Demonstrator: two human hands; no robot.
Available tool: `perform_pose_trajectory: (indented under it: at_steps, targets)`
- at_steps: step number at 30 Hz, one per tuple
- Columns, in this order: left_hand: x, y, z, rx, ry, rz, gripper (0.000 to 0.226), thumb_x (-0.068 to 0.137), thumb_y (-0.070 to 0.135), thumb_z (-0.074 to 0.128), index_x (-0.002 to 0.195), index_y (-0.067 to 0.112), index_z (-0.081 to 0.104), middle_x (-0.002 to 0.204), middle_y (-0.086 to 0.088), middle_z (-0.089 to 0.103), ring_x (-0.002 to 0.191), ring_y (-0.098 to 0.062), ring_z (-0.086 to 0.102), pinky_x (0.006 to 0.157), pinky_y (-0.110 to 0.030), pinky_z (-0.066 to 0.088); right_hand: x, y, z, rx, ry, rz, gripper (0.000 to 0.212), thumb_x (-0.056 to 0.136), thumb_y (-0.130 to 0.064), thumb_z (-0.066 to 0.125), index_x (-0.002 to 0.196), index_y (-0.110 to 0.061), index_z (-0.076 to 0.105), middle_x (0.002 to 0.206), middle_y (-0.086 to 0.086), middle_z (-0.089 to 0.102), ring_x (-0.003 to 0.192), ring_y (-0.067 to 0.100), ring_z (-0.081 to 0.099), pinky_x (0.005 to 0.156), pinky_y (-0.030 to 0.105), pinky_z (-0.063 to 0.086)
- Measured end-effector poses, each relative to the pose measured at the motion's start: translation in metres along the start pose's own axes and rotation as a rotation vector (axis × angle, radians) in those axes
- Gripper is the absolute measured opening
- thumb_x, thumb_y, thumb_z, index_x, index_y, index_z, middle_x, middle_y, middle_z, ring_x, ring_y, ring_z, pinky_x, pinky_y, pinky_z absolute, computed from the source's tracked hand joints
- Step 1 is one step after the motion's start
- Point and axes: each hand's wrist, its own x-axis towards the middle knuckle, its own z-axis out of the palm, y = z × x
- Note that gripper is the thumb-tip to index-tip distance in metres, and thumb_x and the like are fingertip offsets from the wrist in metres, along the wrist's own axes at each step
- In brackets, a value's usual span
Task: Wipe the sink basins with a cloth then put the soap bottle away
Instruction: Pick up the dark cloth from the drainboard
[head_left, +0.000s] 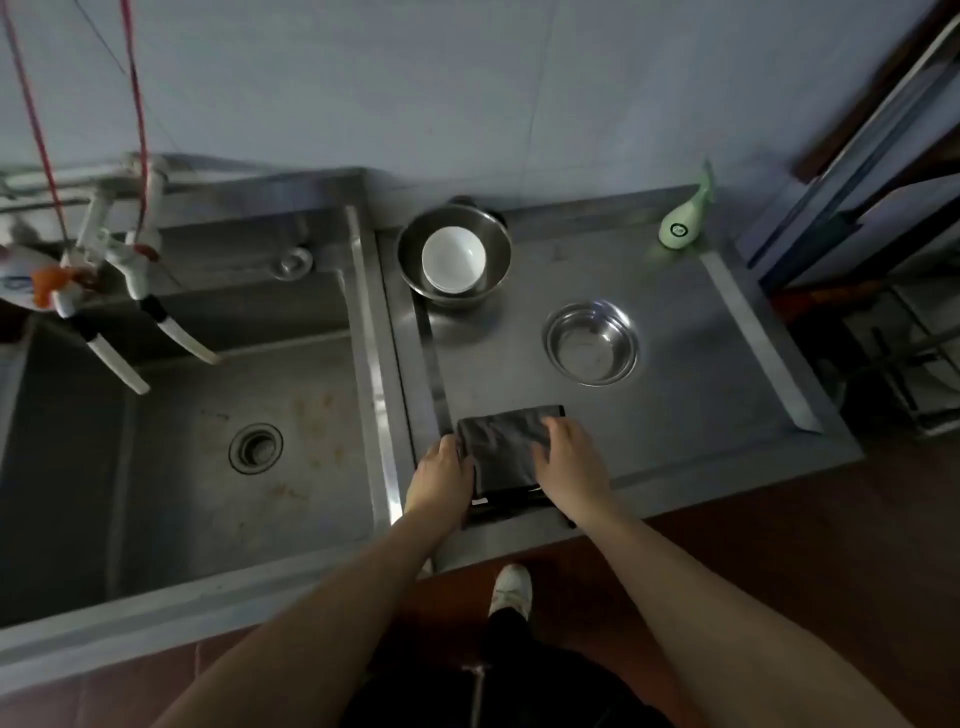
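Observation:
A dark grey folded cloth (501, 452) lies on the steel drainboard (691, 415) near its front edge. My left hand (441, 475) grips the cloth's left edge. My right hand (571, 462) rests flat on its right side, fingers spread over it. A pale green soap bottle (681, 221) stands at the back right corner of the drainboard. The steel sink basin (218, 415) with its round drain (255, 448) is to the left, and a smaller raised basin (249, 265) sits behind it.
A steel bowl (455, 254) holding a white bowl (453, 260) stands at the back of the drainboard. An empty steel bowl (591, 343) sits mid-board. White taps (130, 270) with hoses overhang the basin at left. A wire rack (904, 343) is at right.

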Motion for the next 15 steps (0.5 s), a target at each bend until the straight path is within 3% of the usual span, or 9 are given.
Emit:
perform_pose_trajectory:
  at_steps: [3,8,15]
  targets:
    - [0.011,0.01,0.023,-0.043,0.038,-0.096,0.016,0.101,0.024,0.048,0.111,0.013,0.054,0.113,-0.01,0.061,0.1,-0.029,0.06,0.08,-0.04,0.05,0.012,0.017,0.006,-0.001,-0.063,-0.024,0.047,0.103,-0.035,0.057,0.143,-0.012,0.051,0.141,0.009,0.053,0.125,0.027,0.056,0.097,0.04,0.053]
    - [0.023,0.015,0.048,-0.071,0.079,-0.221,0.03,0.1,0.022,0.052,0.13,0.015,0.052,0.124,-0.009,0.06,0.107,-0.025,0.06,0.09,-0.039,0.053,0.03,0.033,0.021,-0.014,-0.136,-0.033,0.05,0.099,-0.038,0.064,0.141,-0.014,0.054,0.142,0.008,0.054,0.127,0.026,0.056,0.098,0.039,0.054]
    - [0.038,0.013,0.073,-0.105,0.068,-0.318,0.048,0.098,0.017,0.058,0.144,0.017,0.042,0.134,-0.012,0.055,0.12,-0.031,0.058,0.101,-0.046,0.048,0.046,0.047,0.049,-0.012,-0.209,0.116,0.061,0.095,-0.041,0.07,0.145,-0.015,0.047,0.143,0.016,0.046,0.123,0.036,0.054,0.096,0.046,0.053]
